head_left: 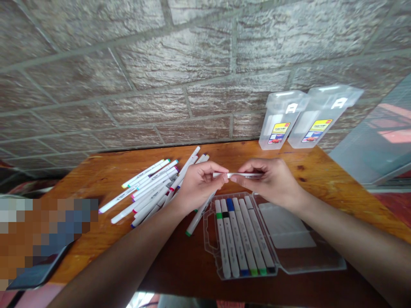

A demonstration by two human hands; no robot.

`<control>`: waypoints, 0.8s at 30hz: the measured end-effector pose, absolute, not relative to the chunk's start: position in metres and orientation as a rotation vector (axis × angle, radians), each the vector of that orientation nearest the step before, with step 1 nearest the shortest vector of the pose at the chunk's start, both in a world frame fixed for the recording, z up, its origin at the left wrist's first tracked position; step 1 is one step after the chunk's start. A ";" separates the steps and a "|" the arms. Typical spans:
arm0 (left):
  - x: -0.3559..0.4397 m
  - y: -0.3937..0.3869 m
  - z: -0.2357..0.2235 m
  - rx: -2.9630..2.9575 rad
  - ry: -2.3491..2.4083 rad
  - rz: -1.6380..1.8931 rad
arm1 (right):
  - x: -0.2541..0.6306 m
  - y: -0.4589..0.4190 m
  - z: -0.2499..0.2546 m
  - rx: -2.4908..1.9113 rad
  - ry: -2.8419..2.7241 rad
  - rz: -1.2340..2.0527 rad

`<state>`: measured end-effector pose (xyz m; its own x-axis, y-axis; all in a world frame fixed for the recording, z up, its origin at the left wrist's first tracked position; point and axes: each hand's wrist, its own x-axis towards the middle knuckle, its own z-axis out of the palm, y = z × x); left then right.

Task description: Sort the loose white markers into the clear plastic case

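Both my hands pinch one white marker [245, 175], held level above the table. My left hand [201, 182] grips its left end between thumb and fingers, and my right hand [271, 179] has the right part. Below my hands lies an opened clear plastic case [210, 244] with several white markers [239, 239] side by side in its left half; green, black and blue bands show on them. Its transparent lid [321, 259] is folded out to the right. A loose pile of white markers [150, 188] with coloured ends spreads left of my left hand. One green-ended marker [195, 220] lies just left of the case.
Two tall clear containers [279, 124] with yellow labels stand at the back right against the stone-patterned wall [144, 72]. A dark flat device [38, 273] sits at the left edge of the wooden table [105, 167], beside a blurred-out patch.
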<state>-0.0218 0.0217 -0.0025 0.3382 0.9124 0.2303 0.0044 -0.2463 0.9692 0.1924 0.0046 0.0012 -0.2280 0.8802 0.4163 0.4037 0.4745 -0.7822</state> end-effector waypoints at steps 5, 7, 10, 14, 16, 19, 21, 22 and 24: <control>-0.021 0.022 -0.004 1.598 0.868 1.101 | 0.192 0.004 0.003 -1.065 -1.862 0.649; -0.021 0.021 -0.004 1.597 0.852 1.102 | 0.192 0.005 0.003 -1.062 -1.866 0.640; -0.022 0.021 -0.004 1.590 0.812 1.090 | 0.191 0.005 0.003 -1.059 -1.860 0.646; -0.022 0.020 -0.001 1.586 0.803 1.073 | 0.191 0.004 0.003 -1.064 -1.836 0.702; -0.022 0.020 0.001 1.572 0.823 1.071 | 0.191 0.004 0.003 -1.061 -1.818 0.747; -0.023 0.021 0.002 1.561 0.859 1.087 | 0.191 0.004 0.003 -1.028 -1.777 0.852; -0.024 0.021 0.002 1.556 0.868 1.107 | 0.190 0.005 0.004 -1.005 -1.744 0.911; -0.024 0.022 0.003 1.546 0.869 1.118 | 0.190 0.005 0.005 -1.000 -1.729 0.930; -0.025 0.022 0.003 1.507 0.871 1.134 | 0.189 0.006 0.007 -0.995 -1.706 0.950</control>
<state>-0.0248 0.0223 0.0028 0.2964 0.9290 0.2216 -0.0259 -0.2241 0.9742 0.1890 0.0063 0.0069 -0.2560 0.9117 0.3214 0.2068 0.3764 -0.9031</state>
